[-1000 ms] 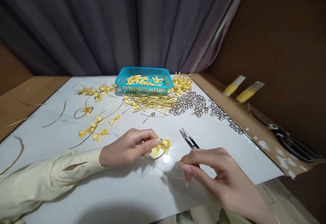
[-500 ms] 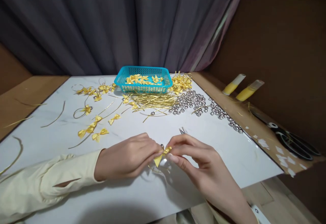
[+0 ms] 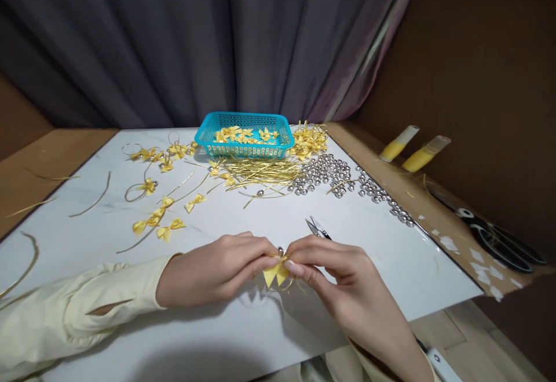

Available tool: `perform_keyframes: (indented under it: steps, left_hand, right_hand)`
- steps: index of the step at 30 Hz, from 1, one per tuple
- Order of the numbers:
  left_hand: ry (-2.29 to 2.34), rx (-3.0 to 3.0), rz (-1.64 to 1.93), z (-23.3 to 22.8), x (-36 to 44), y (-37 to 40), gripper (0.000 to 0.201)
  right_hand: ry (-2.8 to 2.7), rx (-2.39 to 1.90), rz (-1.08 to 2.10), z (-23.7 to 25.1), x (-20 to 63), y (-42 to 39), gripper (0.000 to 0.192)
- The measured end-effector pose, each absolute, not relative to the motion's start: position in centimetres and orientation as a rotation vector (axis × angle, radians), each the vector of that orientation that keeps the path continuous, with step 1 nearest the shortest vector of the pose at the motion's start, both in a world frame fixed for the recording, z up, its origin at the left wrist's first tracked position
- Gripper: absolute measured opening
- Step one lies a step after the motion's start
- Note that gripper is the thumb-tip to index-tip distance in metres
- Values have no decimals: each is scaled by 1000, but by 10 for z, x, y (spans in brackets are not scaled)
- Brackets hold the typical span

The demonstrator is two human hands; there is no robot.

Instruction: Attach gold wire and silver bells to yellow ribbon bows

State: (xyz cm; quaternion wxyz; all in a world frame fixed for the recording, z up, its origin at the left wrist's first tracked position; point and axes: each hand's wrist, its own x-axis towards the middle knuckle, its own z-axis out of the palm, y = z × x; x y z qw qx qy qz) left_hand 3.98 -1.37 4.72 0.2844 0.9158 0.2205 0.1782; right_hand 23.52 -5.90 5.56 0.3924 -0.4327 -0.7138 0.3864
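Note:
My left hand [image 3: 217, 269] and my right hand [image 3: 334, 277] meet at the front middle of the white board [image 3: 243, 324], fingertips pinched together on one small yellow ribbon bow [image 3: 275, 275]. A tiny silver bead [image 3: 280, 251] and a thin gold wire show at the bow's top between the fingers. Small thread snips [image 3: 317, 228] lie just behind my right hand.
A blue basket [image 3: 242, 136] of yellow bows stands at the back. Gold wires [image 3: 264, 171], silver beads [image 3: 330, 173] and loose bows [image 3: 165, 225] are spread in front of it. Black scissors [image 3: 495, 237] and two yellow tubes [image 3: 412, 150] lie on the brown right ledge.
My right hand came in from the lower right and joined the left on the bow. The bow has turned so its tails point down.

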Motion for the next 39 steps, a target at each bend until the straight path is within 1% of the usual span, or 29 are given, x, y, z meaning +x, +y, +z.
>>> perform_keyframes:
  steps: [12,18,22,24,27,29,31,35,39]
  left_hand:
    - [641,2375,396,53,39,-16,19]
    - [643,2372,430,53,40,-15,22]
    - [662,2287,462,53,40,-15,19]
    - [715,2182,483,53,40,-13,19]
    - [792,1908,514,52,40,-9,21]
    - [777,1703,538,51,41,-7,21]
    - [731,1544,560,50,42,-6,20]
    - [694,1410,586,47,44,-5,21]
    - [691,1370,605,43,44,-5,22]
  right_hand:
    - [-1810,-1105,963,55,234,-59,19]
    - [-1816,-1111,955,57,233,-59,20]
    - [-1822,-1128,962,56,233,-60,20]
    - [-1797,-1154,913,57,235,-61,20]
    - [-1690,-1236,704,60,243,-66,16]
    - [-1631,-1313,624,64,249,-70,14]
    - [-1654,-1394,694,68,254,-75,17]
    - [-1805,-1430,960,71,254,-80,22]
    - [-1814,-1396,1036,66,245,-77,24]
